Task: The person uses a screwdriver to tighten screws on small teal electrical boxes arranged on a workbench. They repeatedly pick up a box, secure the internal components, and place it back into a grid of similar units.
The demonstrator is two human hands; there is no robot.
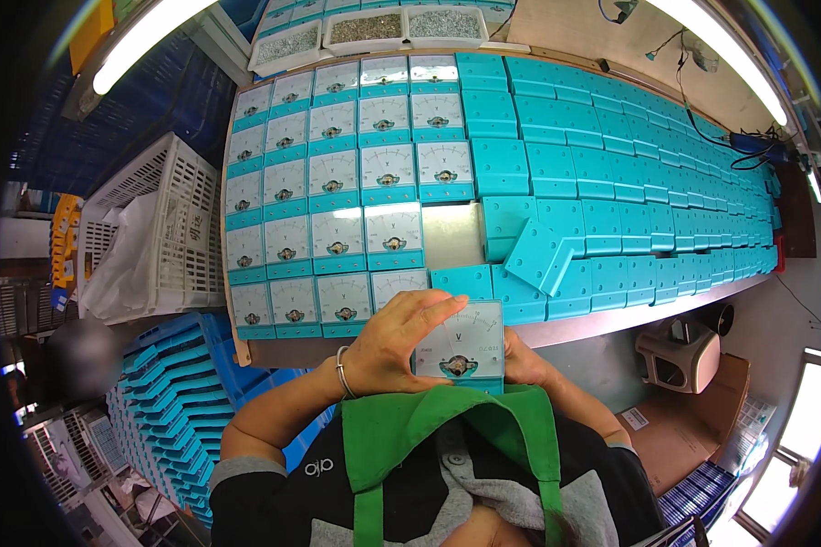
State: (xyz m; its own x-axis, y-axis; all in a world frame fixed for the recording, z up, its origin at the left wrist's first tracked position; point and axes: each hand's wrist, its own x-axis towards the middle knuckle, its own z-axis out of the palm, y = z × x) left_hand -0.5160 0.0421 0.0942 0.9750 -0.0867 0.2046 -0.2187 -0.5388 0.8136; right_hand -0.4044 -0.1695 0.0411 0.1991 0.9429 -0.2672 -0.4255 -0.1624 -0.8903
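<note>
Close to my chest, at the table's near edge, I hold a voltmeter with a white dial and a turquoise case. My left hand is closed round its left side, with fingers along the upper edge. At the opposite side, my right hand grips the case, its fingers mostly hidden behind the meter. Beyond my left hand stand rows of similar meters with dials facing up. To the right are many turquoise cases in rows. One loose turquoise case lies askew on top of others.
White trays of small metal parts stand at the far edge. A white slatted crate is left of the table, above stacked turquoise cases beside a blue crate. A beige stool and cardboard are at right.
</note>
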